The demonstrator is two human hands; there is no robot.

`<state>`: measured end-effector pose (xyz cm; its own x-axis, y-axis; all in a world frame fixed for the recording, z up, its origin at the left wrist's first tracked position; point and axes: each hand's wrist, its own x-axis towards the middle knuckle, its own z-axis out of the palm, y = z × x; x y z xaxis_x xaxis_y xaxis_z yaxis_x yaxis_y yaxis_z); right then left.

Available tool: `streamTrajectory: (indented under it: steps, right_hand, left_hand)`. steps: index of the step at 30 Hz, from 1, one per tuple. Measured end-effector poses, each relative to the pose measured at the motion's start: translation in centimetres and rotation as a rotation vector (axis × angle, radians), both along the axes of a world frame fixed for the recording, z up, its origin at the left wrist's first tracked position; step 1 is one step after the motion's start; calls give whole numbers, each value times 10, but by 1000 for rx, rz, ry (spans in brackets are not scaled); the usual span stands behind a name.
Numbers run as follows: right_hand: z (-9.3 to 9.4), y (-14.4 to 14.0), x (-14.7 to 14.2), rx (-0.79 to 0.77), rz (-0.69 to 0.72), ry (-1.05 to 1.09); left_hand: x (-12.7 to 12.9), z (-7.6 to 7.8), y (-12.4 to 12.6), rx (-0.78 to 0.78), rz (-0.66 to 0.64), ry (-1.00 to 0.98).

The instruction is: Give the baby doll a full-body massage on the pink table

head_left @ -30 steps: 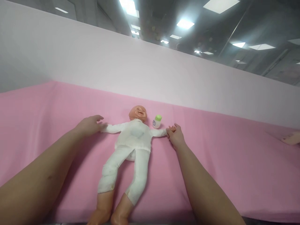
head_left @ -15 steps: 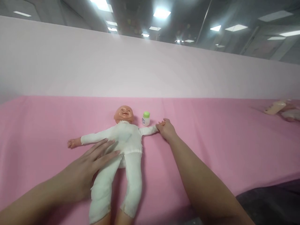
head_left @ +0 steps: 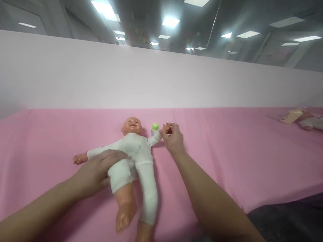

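A baby doll (head_left: 137, 148) in a white cloth suit lies on its back on the pink cover, head away from me. My left hand (head_left: 99, 169) wraps over the doll's hip and upper leg on the left side. That leg (head_left: 126, 201) is bent and raised, its bare foot toward me. With thumb and fingers, my right hand (head_left: 174, 137) grips the doll's small hand (head_left: 166, 127), and the arm there is bent upward. Just behind that arm stands a small white bottle with a green cap (head_left: 155, 127), its lower part hidden.
The pink cover (head_left: 227, 151) spreads over the table up to a pale wall (head_left: 151, 80). Glass with reflected ceiling lights runs above it. At the far right lie a cream-coloured bottle (head_left: 292, 116) and part of another doll (head_left: 313, 122).
My left hand has closed round the doll's upper leg, and the leg has come up bent. My right hand has lifted the doll's hand slightly and moved it left, toward the green-capped bottle.
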<state>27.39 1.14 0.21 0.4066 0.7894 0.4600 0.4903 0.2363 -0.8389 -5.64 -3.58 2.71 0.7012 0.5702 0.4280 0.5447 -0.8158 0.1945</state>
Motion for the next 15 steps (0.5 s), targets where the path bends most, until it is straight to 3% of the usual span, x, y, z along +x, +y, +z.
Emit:
streamTrajectory:
  steps: [3,6,11,15]
  right_hand:
    - [2,-7,-29,59,165,-74]
    - [-5,-10,-49,118,292,-340]
    - [-15,-10,-57,87,415,-689]
    - [-13,-11,-55,38,449,-714]
  left_hand:
    - [9,18,13,-135,101,7]
    - [16,22,24,-217,119,36]
    - [22,8,37,-228,88,28]
    - [23,-3,39,-188,27,16]
